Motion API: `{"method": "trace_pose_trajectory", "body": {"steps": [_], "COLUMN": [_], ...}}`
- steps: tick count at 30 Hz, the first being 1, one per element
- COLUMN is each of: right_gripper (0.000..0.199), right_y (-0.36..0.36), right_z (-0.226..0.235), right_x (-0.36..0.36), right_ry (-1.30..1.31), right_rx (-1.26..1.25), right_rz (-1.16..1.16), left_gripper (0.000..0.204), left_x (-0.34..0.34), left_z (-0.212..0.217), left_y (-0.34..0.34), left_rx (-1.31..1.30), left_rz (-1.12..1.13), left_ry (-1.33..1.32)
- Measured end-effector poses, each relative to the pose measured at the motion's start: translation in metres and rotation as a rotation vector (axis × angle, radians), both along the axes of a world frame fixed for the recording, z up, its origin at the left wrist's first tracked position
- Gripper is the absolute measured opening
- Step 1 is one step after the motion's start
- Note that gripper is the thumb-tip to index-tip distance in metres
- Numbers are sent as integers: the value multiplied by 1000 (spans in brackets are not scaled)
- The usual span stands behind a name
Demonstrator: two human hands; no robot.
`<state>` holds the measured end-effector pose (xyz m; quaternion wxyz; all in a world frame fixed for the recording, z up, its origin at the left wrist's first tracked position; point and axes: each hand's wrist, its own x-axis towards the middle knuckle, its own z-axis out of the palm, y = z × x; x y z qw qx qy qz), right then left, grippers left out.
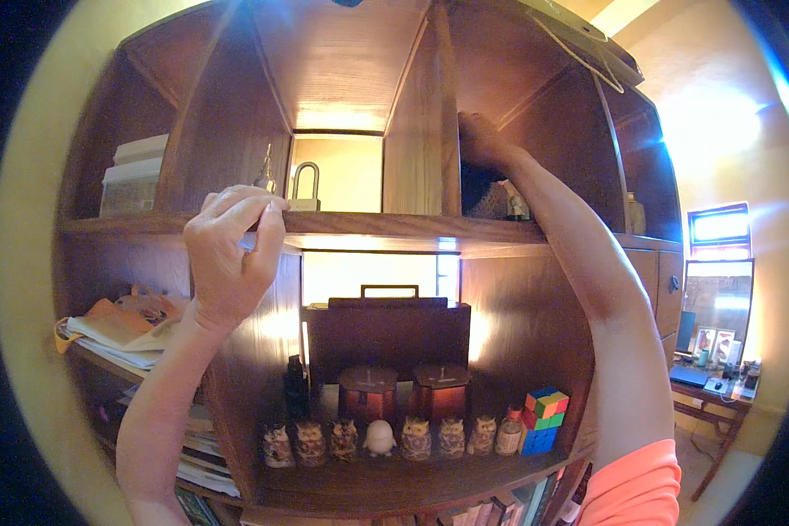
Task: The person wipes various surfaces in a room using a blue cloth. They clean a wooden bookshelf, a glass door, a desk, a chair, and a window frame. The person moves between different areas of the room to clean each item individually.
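Observation:
My left hand is raised at the front edge of the upper shelf, its thumb and fingers drawn together. Whatever they pinch, if anything, is hidden. Just behind the fingertips stand a small pointed brass ornament and a padlock with a tall shackle. My right hand reaches deep into the upper right compartment, where shadow obscures its fingers. Below it are a dark object that I cannot make out and a small figurine, partly covered by my forearm.
On the lower shelf stand several owl figurines, a white bird figure, a small bottle and a puzzle cube. Behind them are two reddish lidded boxes and a dark case. Papers fill the left compartment.

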<state>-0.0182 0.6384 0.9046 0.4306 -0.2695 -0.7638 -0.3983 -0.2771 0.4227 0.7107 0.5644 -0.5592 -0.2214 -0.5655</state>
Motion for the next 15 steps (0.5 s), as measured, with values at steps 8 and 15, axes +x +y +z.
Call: {"method": "trace_pose_trajectory", "body": {"steps": [8,15], "right_gripper": [40,40], "right_y": [-51,-25], "right_z": [15,-20], "right_x": [74,90], "right_ry": [501,70], "right_rx": [90,-228], "right_rz": [76,20], "left_gripper": [13,14], "left_x": [2,6], "left_z": [2,1], "left_y": [-2,2], "left_rx": [21,28], "left_rz": [17,24], "left_ry": [11,-9]}}
